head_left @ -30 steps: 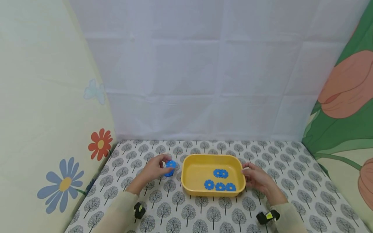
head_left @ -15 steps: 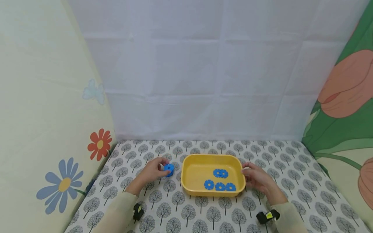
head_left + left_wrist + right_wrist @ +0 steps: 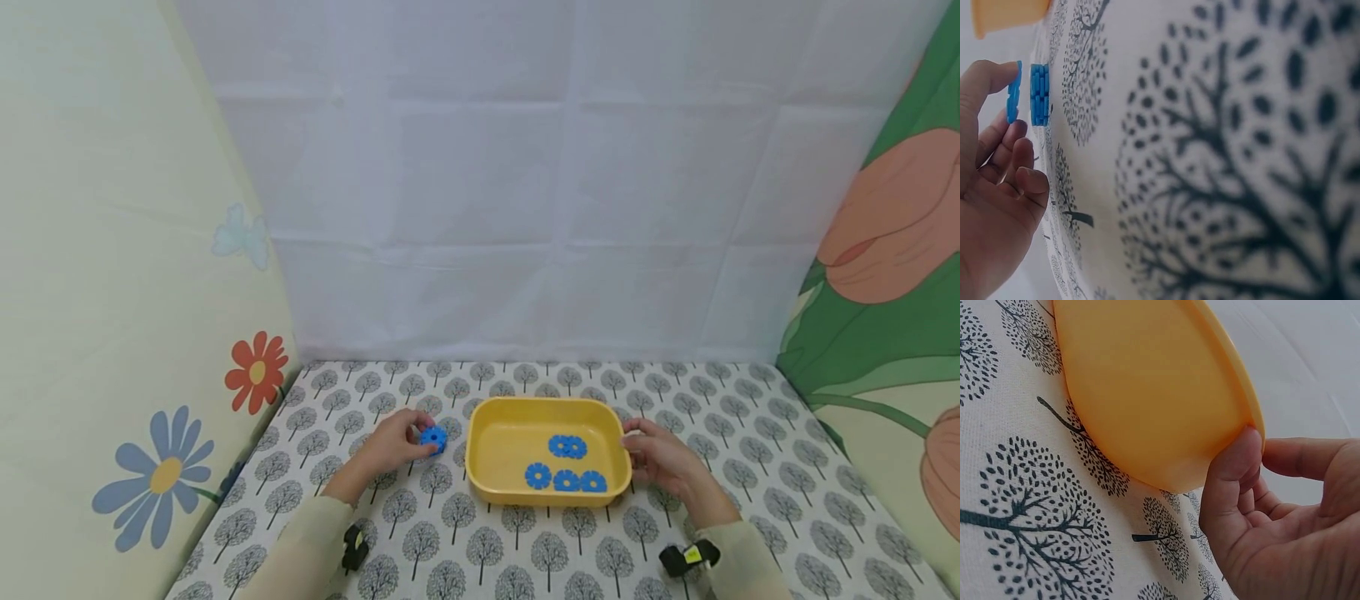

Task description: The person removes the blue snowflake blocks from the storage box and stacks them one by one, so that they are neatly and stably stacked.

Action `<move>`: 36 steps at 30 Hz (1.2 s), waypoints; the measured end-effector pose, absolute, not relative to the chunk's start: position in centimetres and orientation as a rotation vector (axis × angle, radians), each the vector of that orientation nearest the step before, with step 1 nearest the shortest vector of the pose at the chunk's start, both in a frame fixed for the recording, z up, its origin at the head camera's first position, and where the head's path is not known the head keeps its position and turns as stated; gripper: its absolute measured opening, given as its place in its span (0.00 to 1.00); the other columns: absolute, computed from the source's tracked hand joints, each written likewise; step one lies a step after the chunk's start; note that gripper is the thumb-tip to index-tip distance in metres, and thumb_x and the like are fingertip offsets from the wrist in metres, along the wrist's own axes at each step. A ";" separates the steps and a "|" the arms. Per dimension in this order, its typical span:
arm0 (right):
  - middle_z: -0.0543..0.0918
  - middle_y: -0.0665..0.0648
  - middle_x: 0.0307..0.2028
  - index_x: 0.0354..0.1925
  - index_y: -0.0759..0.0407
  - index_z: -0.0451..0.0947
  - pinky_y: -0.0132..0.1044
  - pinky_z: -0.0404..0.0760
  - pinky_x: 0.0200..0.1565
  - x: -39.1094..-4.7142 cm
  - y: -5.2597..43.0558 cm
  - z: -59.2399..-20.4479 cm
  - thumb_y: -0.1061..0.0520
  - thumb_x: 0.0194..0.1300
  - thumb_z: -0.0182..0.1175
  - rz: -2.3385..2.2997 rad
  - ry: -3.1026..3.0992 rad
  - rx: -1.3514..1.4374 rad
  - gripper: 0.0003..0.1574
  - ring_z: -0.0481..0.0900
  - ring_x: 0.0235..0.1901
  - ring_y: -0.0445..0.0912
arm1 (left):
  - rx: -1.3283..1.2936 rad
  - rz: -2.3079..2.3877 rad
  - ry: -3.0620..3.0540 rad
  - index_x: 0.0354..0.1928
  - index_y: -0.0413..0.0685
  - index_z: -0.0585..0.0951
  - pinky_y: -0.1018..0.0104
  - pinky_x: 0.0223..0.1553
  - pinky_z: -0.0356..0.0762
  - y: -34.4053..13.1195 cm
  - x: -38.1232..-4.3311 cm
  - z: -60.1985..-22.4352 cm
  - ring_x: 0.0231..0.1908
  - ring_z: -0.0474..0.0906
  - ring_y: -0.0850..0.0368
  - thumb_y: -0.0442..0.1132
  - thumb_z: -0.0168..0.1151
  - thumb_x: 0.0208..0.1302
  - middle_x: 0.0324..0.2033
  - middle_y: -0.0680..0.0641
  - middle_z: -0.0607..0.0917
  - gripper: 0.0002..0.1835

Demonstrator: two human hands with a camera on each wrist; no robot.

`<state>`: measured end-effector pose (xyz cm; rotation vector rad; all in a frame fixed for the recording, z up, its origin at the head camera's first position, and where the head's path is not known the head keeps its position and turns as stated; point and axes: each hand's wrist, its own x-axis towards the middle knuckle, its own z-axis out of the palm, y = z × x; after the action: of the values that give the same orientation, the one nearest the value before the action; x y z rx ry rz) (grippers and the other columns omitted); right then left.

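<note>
My left hand [image 3: 392, 442] pinches a blue notched disc [image 3: 1014, 94] between thumb and fingers. Close below that disc, on the tablecloth, sits a short stack of matching blue discs [image 3: 1040, 94], and a thin gap shows between them in the left wrist view. From above, the held disc [image 3: 432, 439] covers most of the stack. On the other side, my right hand [image 3: 663, 460] grips the right end of a yellow tray [image 3: 480, 467], thumb and fingertips at its rim [image 3: 1235, 350]. Several blue discs [image 3: 538, 476] lie flat inside the tray, toward its right half.
A white cloth printed with grey trees [image 3: 487, 546] covers the table. Behind it hangs a white curtain [image 3: 555, 200], with a flower-printed panel [image 3: 180, 275] at the left and another [image 3: 885, 333] at the right.
My left hand has come down slightly and to the left, bringing the held disc lower over the stack. The right hand and the tray have stayed in place.
</note>
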<state>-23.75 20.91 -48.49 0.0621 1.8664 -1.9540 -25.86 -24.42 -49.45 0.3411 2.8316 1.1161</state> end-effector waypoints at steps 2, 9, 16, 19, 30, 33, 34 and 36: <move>0.83 0.57 0.34 0.56 0.64 0.65 0.39 0.85 0.33 -23.7 20.9 -48.6 0.60 0.75 0.55 -1.957 1.864 0.056 0.16 0.83 0.30 0.45 | 0.334 1.122 2.819 0.49 0.43 0.82 0.66 0.31 0.74 -24.4 -25.8 -49.5 0.33 0.72 0.57 0.40 0.76 0.57 0.41 0.48 0.81 0.19; 0.83 0.56 0.34 0.56 0.64 0.66 0.39 0.85 0.33 -23.8 21.0 -48.7 0.59 0.75 0.55 -1.961 1.865 0.050 0.16 0.83 0.30 0.45 | 0.341 1.114 2.818 0.49 0.43 0.83 0.64 0.32 0.74 -24.3 -25.8 -49.6 0.33 0.72 0.56 0.39 0.75 0.59 0.42 0.48 0.81 0.18; 0.82 0.57 0.34 0.57 0.64 0.66 0.39 0.85 0.33 -23.9 20.9 -48.7 0.59 0.74 0.56 -1.961 1.868 0.067 0.18 0.82 0.29 0.45 | 0.332 1.101 2.834 0.49 0.44 0.83 0.64 0.33 0.74 -24.4 -25.9 -49.7 0.33 0.72 0.57 0.38 0.75 0.59 0.42 0.48 0.80 0.18; 0.82 0.57 0.34 0.58 0.65 0.66 0.39 0.85 0.33 -23.9 21.0 -48.7 0.59 0.75 0.56 -1.958 1.869 0.060 0.18 0.82 0.29 0.45 | 0.323 1.098 2.836 0.50 0.44 0.83 0.63 0.33 0.74 -24.4 -26.0 -49.7 0.33 0.72 0.56 0.38 0.75 0.58 0.42 0.48 0.80 0.18; 0.82 0.57 0.35 0.57 0.65 0.65 0.40 0.85 0.34 -23.9 21.0 -48.6 0.60 0.75 0.54 -1.960 1.864 0.034 0.17 0.82 0.29 0.45 | 0.272 1.069 2.845 0.53 0.43 0.82 0.62 0.36 0.75 -24.1 -25.9 -49.3 0.37 0.73 0.55 0.39 0.75 0.59 0.43 0.47 0.80 0.21; 0.83 0.58 0.35 0.57 0.65 0.65 0.40 0.85 0.34 -23.9 21.0 -48.6 0.60 0.75 0.54 -1.963 1.858 0.038 0.17 0.82 0.29 0.45 | 0.287 1.061 2.859 0.56 0.44 0.82 0.62 0.35 0.74 -23.8 -26.0 -48.8 0.37 0.72 0.55 0.41 0.74 0.60 0.46 0.46 0.80 0.22; 0.83 0.58 0.35 0.57 0.65 0.65 0.40 0.85 0.34 -23.9 21.0 -48.6 0.60 0.75 0.54 -1.965 1.855 0.039 0.17 0.82 0.29 0.45 | 0.302 1.055 2.866 0.56 0.44 0.81 0.62 0.34 0.73 -23.6 -26.1 -48.6 0.37 0.72 0.55 0.41 0.73 0.61 0.47 0.45 0.80 0.22; 0.82 0.58 0.35 0.57 0.64 0.65 0.40 0.85 0.34 -23.9 21.0 -48.6 0.60 0.75 0.54 -1.966 1.852 0.041 0.17 0.82 0.29 0.45 | 0.349 1.050 2.879 0.58 0.46 0.81 0.61 0.33 0.73 -23.1 -26.2 -48.1 0.37 0.70 0.55 0.42 0.72 0.62 0.48 0.45 0.80 0.22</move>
<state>-23.87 21.03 -48.62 0.0408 1.8523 -1.9662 -26.23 -23.15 -48.12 0.3494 2.8792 1.0503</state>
